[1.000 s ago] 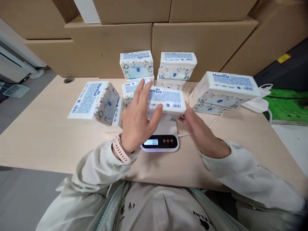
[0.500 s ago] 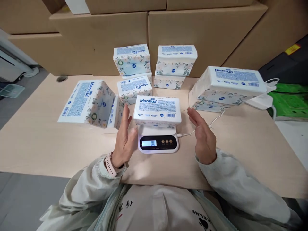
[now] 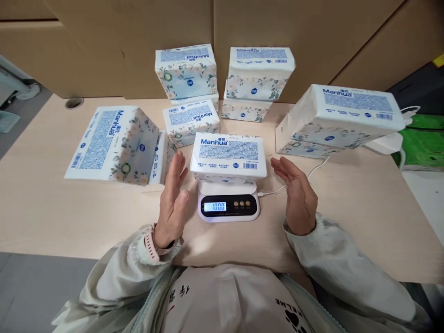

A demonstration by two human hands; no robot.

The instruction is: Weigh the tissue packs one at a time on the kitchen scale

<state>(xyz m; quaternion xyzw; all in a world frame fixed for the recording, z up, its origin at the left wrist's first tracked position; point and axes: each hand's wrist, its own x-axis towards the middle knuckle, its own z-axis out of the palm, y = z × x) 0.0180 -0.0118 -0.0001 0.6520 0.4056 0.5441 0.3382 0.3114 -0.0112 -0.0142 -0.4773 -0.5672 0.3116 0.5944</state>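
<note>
A white and blue tissue pack (image 3: pixel 228 156) marked "Manhua" rests on a small white digital scale (image 3: pixel 229 207), whose lit display reads about 100.0. My left hand (image 3: pixel 172 203) is held upright on the left of the pack, fingers stretched out and touching nothing. Opposite it, my right hand (image 3: pixel 297 196) stands apart from the pack's right side, fingers extended with the palm turned inward. Neither hand holds anything. The scale's platform is mostly hidden beneath the pack.
More tissue packs lie around: a left stack (image 3: pixel 114 143), a back-left stack (image 3: pixel 187 71), a single pack (image 3: pixel 191 121), a back-right stack (image 3: pixel 258 74) and a right stack (image 3: pixel 343 113). A white cable (image 3: pixel 274 190) runs from the scale. Cardboard boxes (image 3: pixel 138 51) line the table's back.
Both hands have drawn slightly outward, away from the tissue pack. The scale's display has gone from 0.0 to about 100.0. The view has tilted down and closer.
</note>
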